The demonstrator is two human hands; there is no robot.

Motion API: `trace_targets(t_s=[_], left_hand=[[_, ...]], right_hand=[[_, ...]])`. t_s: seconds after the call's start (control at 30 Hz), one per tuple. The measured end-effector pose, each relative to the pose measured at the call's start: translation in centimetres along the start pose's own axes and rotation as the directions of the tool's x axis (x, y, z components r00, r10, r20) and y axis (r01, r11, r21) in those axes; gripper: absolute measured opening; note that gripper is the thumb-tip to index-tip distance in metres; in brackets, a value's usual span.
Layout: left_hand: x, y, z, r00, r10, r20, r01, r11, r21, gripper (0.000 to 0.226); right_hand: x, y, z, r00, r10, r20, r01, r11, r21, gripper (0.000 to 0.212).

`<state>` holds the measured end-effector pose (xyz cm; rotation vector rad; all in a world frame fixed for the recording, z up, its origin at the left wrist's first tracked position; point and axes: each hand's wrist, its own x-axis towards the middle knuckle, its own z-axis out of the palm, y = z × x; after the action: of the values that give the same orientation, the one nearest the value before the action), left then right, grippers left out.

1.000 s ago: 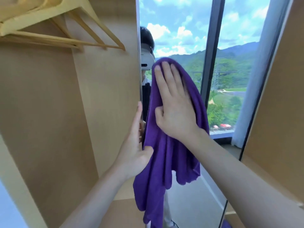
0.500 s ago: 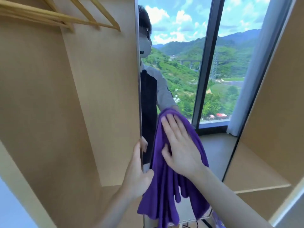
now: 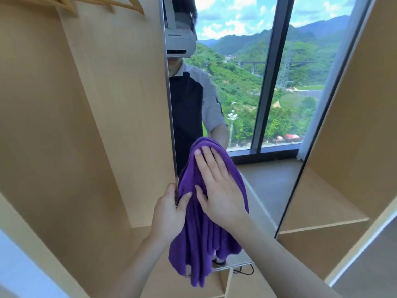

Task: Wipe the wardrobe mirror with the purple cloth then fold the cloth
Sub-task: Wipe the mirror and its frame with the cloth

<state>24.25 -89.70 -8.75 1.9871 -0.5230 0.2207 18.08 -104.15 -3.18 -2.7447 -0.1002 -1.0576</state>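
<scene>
Since a second ago right hand (image 3: 219, 186) dropped from high on the mirror (image 3: 268, 179) to its lower part, fingers flat and spread, pressing the purple cloth (image 3: 199, 244) to the glass. Cloth tail hangs past the mirror's bottom edge. Left hand (image 3: 169, 211) grips the mirror's left edge, thumb on the cloth. Bare glass to the right and above.

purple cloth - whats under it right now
The mirror lies under the purple cloth, pressed by the flat right hand. The covered glass cannot be seen.
</scene>
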Motion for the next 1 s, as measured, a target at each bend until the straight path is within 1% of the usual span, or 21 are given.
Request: trace_targets(t_s=[0.1, 0.2, 0.27, 0.33, 0.4, 0.47, 0.5, 0.57, 0.63, 0.7, 0.77, 0.8, 0.83, 0.87, 0.9, 0.93, 1.0], left_hand=[[0.7, 0.2, -0.4, 1.000, -0.010, 0.000, 0.010, 1.000, 0.006, 0.022], [2.0, 1.0, -1.0, 1.000, -0.020, 0.013, 0.020, 1.000, -0.023, 0.026], [3.2, 2.2, -1.7, 1.000, 0.000, 0.000, 0.000, 0.996, -0.088, 0.020], [4.8, 4.2, -2.4, 0.998, 0.025, -0.057, -0.035, 0.985, -0.170, 0.017], [6.4, 6.4, -3.2, 0.987, 0.043, -0.153, -0.072, 0.980, -0.188, 0.018], [7.5, 8.6, -3.6, 0.976, 0.018, -0.218, -0.059, 0.981, -0.185, 0.022], [7.7, 9.4, -3.5, 0.975, -0.010, -0.220, -0.033, 0.981, -0.191, 0.027], [7.6, 10.4, -3.0, 0.978, -0.046, -0.204, 0.007, 0.982, -0.189, 0.037], [7.2, 10.4, -2.8, 0.979, -0.038, -0.203, -0.003, 0.981, -0.196, 0.041], [6.9, 9.8, -2.9, 0.981, -0.024, -0.193, -0.021, 0.974, -0.227, 0.035], [6.6, 8.7, -3.2, 0.989, 0.002, -0.148, -0.042, 0.963, -0.266, 0.021], [6.3, 8.2, -3.4, 0.993, 0.030, -0.113, -0.061, 0.958, -0.281, 0.021], [6.1, 7.8, -3.4, 0.995, 0.066, -0.075, -0.085, 0.952, -0.294, 0.027], [5.8, 7.4, -3.4, 0.994, 0.102, -0.035, -0.107, 0.948, -0.301, 0.033], [5.5, 7.2, -3.3, 0.990, 0.139, 0.001, -0.133, 0.946, -0.297, 0.038], [5.2, 7.0, -3.0, 0.984, 0.178, 0.034, -0.161, 0.946, -0.281, 0.042], [4.4, 6.5, -2.1, 0.969, 0.236, 0.067, -0.216, 0.951, -0.223, 0.048]], right_hand=[[-0.9, -0.5, 0.7, 0.994, 0.100, -0.034, -0.098, 0.994, 0.053, 0.092], [-1.8, -1.4, 1.2, 0.985, 0.165, -0.046, -0.159, 0.982, 0.102, 0.088], [-2.5, -1.8, 1.8, 0.980, 0.197, -0.032, -0.191, 0.974, 0.123, 0.087], [-3.2, -2.0, 2.4, 0.972, 0.233, -0.020, -0.228, 0.965, 0.125, 0.089], [-3.7, -2.1, 3.0, 0.962, 0.272, -0.015, -0.269, 0.957, 0.103, 0.091], [-3.5, -2.2, 3.5, 0.955, 0.293, -0.042, -0.287, 0.953, 0.097, 0.092], [-3.1, -2.2, 3.7, 0.953, 0.298, -0.064, -0.290, 0.951, 0.106, 0.093], [-1.9, -2.2, 4.0, 0.948, 0.300, -0.104, -0.290, 0.951, 0.105, 0.091], [-0.8, -1.5, 4.1, 0.952, 0.275, -0.136, -0.269, 0.961, 0.058, 0.091], [-0.4, 0.0, 4.1, 0.968, 0.199, -0.154, -0.204, 0.979, -0.017, 0.095], [-0.6, 2.0, 3.7, 0.982, 0.092, -0.164, -0.105, 0.992, -0.070, 0.102], [-0.8, 3.0, 3.5, 0.983, 0.062, -0.174, -0.075, 0.994, -0.075, 0.105], [-0.9, 4.0, 3.2, 0.980, 0.067, -0.190, -0.082, 0.994, -0.069, 0.108], [-1.0, 5.0, 2.9, 0.970, 0.116, -0.212, -0.129, 0.990, -0.052, 0.110], [-1.1, 5.8, 2.4, 0.951, 0.195, -0.242, -0.207, 0.978, -0.024, 0.112], [-1.1, 6.5, 1.7, 0.918, 0.282, -0.280, -0.289, 0.957, 0.015, 0.112], [-1.2, 7.8, 0.4, 0.841, 0.405, -0.358, -0.388, 0.913, 0.121, 0.111]])
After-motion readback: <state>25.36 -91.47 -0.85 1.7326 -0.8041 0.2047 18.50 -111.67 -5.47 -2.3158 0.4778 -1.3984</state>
